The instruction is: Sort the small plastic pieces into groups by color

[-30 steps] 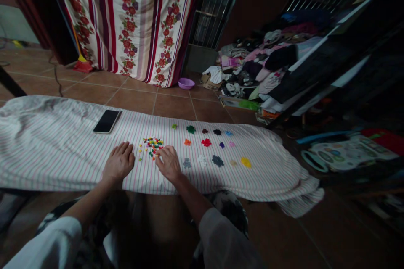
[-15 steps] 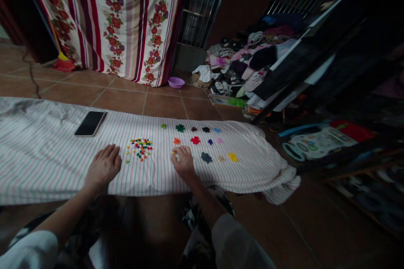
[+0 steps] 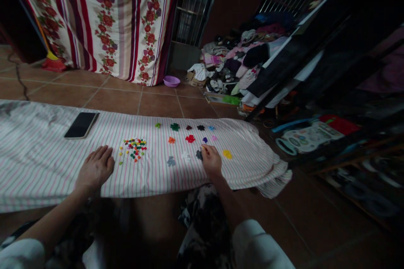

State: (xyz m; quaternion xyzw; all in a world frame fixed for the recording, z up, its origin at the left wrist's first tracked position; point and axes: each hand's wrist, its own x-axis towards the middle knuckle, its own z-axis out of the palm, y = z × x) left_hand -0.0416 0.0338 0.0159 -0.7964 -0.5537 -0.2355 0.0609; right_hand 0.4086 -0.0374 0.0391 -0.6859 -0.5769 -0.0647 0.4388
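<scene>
My left hand (image 3: 95, 168) lies flat on the striped cloth (image 3: 126, 183), holding nothing, its fingers stretched out. To its right is a mixed heap of tiny coloured pieces (image 3: 136, 148). My right hand (image 3: 211, 160) pinches what looks like a small yellow piece, and its fingertips are over the edge of a dark grey pile (image 3: 198, 155), partly hiding it. Around it lie small single-colour piles: a yellow pile (image 3: 227, 154) to the right, a white pile (image 3: 186, 156) and a grey pile (image 3: 171, 161) to the left, a red pile (image 3: 190, 138) and a purple pile (image 3: 205, 139) behind.
A phone (image 3: 81, 125) rests on the cloth behind my left hand. Farther back are green (image 3: 174, 127), black (image 3: 201, 127) and light blue (image 3: 211, 127) piles. Beyond on the floor stand a purple basin (image 3: 171, 81) and a heap of clothes (image 3: 233, 61).
My right hand has moved right, from beside the grey and white piles to the dark grey pile. My left hand stays flat on the cloth. The view has shifted slightly.
</scene>
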